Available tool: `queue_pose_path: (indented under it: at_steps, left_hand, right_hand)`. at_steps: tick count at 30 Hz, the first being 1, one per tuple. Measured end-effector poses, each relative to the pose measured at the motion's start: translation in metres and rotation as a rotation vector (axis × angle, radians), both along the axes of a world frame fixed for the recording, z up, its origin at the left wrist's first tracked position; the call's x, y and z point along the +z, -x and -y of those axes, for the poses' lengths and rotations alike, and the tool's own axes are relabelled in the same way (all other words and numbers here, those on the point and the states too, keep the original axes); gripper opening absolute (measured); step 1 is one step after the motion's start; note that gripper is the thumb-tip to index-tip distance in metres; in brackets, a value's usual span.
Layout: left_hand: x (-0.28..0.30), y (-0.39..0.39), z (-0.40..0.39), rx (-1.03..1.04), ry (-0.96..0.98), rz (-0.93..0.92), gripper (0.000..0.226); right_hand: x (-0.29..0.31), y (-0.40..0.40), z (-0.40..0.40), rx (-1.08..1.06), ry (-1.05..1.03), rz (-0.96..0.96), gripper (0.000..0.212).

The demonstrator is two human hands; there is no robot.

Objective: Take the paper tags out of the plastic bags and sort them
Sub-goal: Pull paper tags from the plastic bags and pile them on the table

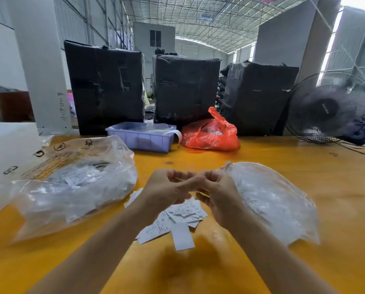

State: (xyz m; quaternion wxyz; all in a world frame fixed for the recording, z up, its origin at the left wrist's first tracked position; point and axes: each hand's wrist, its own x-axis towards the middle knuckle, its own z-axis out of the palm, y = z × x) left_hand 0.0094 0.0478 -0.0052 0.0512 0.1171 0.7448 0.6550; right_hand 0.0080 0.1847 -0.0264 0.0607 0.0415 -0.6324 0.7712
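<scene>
White paper tags [178,219] heaped loose at table centre, some printed "XS", one blank strip at 6 o'clock of the heap. Above the heap, left hand [166,187] and right hand [216,193] fingertip to fingertip, fingers curled; blurred, cannot tell whether anything pinched between. Clear plastic bag [75,183] of tags at 9 o'clock, second clear bag [270,198] at 3 o'clock, touching the right wrist. At 12 o'clock a lilac bin [142,139], red bag [210,134] beside, black-wrapped bales [105,88] behind, fan [327,107] at 2 o'clock. Bare yellow table [336,209] toward the near edge and right.
</scene>
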Motion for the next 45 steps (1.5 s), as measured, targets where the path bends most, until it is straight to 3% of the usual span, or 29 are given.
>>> queue_pose_path:
  at_steps: [3,5,8,13,16,22,28,30,34,36,39,41,43,45]
  left_hand:
    - [-0.005,0.007,0.008,0.028,-0.037,0.015,0.019]
    - [-0.006,0.010,0.013,0.062,-0.055,0.036,0.013]
    - [-0.008,0.015,0.016,0.117,-0.090,0.082,0.017]
    - [-0.011,0.015,0.019,0.087,-0.099,0.109,0.025]
    - [-0.012,0.013,0.018,0.028,-0.081,0.113,0.030]
    - [-0.013,0.015,0.020,-0.023,-0.029,0.133,0.030]
    - [-0.015,0.016,0.016,0.021,-0.139,0.109,0.028]
    - [-0.017,0.018,0.016,0.095,-0.171,0.109,0.019]
    - [-0.020,0.023,0.022,0.209,-0.249,0.130,0.010]
    - [-0.020,0.024,0.025,0.236,-0.270,0.125,0.006]
    - [-0.021,0.026,0.026,0.246,-0.270,0.113,0.003]
    - [-0.021,0.026,0.026,0.243,-0.268,0.110,0.003]
    - [-0.021,0.026,0.026,0.245,-0.266,0.108,0.003]
    - [-0.021,0.027,0.027,0.252,-0.254,0.107,0.003]
  right_hand:
    - [-0.003,0.002,0.000,0.011,0.018,0.053,0.023]
    - [-0.004,0.005,-0.005,0.033,0.045,0.119,0.025]
    - [-0.004,0.006,-0.010,0.063,0.025,0.152,0.023]
    - [-0.007,0.007,-0.009,0.209,-0.026,0.176,0.043]
    - [-0.007,0.004,-0.005,0.301,-0.067,0.153,0.037]
    - [-0.008,0.007,-0.007,0.175,0.048,0.100,0.019]
    - [-0.010,0.003,-0.002,0.119,-0.096,-0.040,0.019]
    - [-0.006,0.000,-0.001,0.092,-0.252,0.007,0.026]
    - [0.002,-0.011,0.000,0.038,-1.194,0.061,0.046]
    - [0.002,-0.017,0.007,0.047,-1.439,0.077,0.051]
    - [-0.003,-0.022,0.021,0.062,-1.579,0.068,0.063]
    - [-0.005,-0.021,0.024,0.085,-1.551,0.098,0.068]
    - [-0.006,-0.018,0.022,0.125,-1.417,0.127,0.058]
    - [-0.005,-0.015,0.015,0.209,-1.260,0.151,0.031]
